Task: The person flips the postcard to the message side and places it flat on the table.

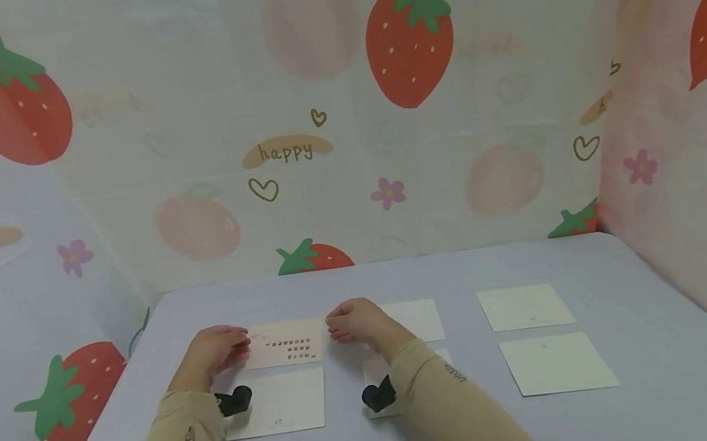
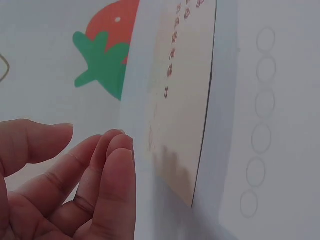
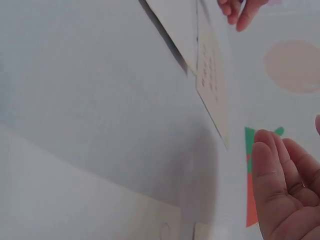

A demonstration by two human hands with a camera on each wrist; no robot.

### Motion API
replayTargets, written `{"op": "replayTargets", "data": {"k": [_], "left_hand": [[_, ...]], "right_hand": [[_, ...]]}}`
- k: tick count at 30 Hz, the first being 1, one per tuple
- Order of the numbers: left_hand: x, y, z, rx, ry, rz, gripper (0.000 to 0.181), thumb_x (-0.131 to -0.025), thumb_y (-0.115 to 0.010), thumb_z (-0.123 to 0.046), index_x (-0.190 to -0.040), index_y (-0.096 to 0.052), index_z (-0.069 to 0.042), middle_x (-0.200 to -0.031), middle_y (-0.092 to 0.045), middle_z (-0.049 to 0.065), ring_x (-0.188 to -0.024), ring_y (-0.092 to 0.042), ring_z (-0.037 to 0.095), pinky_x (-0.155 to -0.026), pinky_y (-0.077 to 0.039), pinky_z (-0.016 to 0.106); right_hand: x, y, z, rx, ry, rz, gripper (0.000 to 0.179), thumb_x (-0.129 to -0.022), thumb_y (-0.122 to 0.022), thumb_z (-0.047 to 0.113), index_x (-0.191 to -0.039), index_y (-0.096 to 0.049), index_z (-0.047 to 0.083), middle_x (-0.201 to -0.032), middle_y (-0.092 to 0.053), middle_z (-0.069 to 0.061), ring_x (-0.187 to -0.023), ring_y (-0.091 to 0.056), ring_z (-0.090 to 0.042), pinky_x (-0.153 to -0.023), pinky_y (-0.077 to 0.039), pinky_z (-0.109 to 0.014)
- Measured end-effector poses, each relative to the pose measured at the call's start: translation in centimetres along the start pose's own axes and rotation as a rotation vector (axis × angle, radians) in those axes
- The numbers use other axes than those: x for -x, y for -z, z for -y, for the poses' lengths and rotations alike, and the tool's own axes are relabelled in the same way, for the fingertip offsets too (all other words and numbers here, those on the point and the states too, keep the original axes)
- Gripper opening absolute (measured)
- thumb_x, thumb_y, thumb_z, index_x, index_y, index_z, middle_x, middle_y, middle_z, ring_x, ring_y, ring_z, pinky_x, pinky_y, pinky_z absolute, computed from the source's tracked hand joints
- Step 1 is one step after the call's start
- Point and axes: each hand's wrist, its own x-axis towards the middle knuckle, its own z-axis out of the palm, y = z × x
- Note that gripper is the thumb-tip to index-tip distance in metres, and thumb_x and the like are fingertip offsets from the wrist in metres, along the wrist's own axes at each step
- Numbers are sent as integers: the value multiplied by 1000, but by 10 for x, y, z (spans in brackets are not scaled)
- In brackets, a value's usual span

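Note:
A pale pink card [image 1: 289, 342] printed with rows of dark red characters lies on the table between both hands. Just off its left edge is my left hand [image 1: 213, 351], with fingers loosely bent and thumb apart; nothing is between them in the left wrist view, where the card [image 2: 187, 135] lies beyond the fingertips. My right hand [image 1: 362, 324] hovers by the card's right edge, its fingers fairly straight and holding nothing in the right wrist view. Nearer to me lies a whitish card [image 1: 283, 401], which shows a row of faint circles in the left wrist view.
Under and behind my right arm lie two more whitish cards, the upper one [image 1: 422, 319] and the lower one [image 1: 375, 370], both partly hidden. Two others, an upper card [image 1: 526, 307] and a lower card [image 1: 559, 365], lie farther right. Strawberry-print curtains [image 1: 351, 206] enclose the table.

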Motion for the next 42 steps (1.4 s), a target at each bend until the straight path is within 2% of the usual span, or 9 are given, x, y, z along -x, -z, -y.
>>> {"op": "replayTargets", "data": {"k": [11, 16, 24, 31, 42], "left_hand": [[6, -17, -13, 11, 18, 24, 32, -88, -49, -16, -113, -51, 3, -100, -58, 15, -78, -58, 15, -71, -49, 26], [8, -22, -17, 41, -1, 45, 32, -88, -48, -15, -113, -50, 5, -97, -58, 15, -77, -59, 14, -71, -49, 26], [11, -34, -23, 70, -59, 97, 32, -88, -47, -12, -113, -49, 8, -98, -57, 18, -75, -58, 13, -69, -49, 24], [15, -45, -27, 90, -73, 131, 31, -87, -48, -11, -111, -50, 9, -94, -58, 16, -73, -58, 12, -68, -49, 24], [20, -65, -36, 105, -62, 174, 30, -87, -50, -11, -109, -53, 8, -101, -56, 22, -74, -59, 14, -70, -49, 26]], "right_hand": [[11, 31, 7, -14, 55, 24, 24, -84, -56, 13, -101, -57, -4, -96, -60, -19, -83, -60, -23, -73, -49, -30], [15, 43, 6, -34, 64, 41, 27, -85, -55, 12, -104, -55, -6, -101, -57, -22, -85, -59, -23, -75, -48, -31], [25, 65, 8, 0, 79, 49, 26, -85, -55, 15, -105, -56, -2, -103, -57, -19, -88, -58, -24, -75, -48, -29], [33, 89, 5, 16, 88, 2, 25, -84, -56, 15, -104, -56, 1, -104, -57, -17, -87, -59, -20, -74, -49, -28], [48, 118, -3, 30, 69, -63, 24, -84, -56, 14, -104, -57, 1, -102, -58, -15, -88, -59, -23, -75, -48, -29]]}}
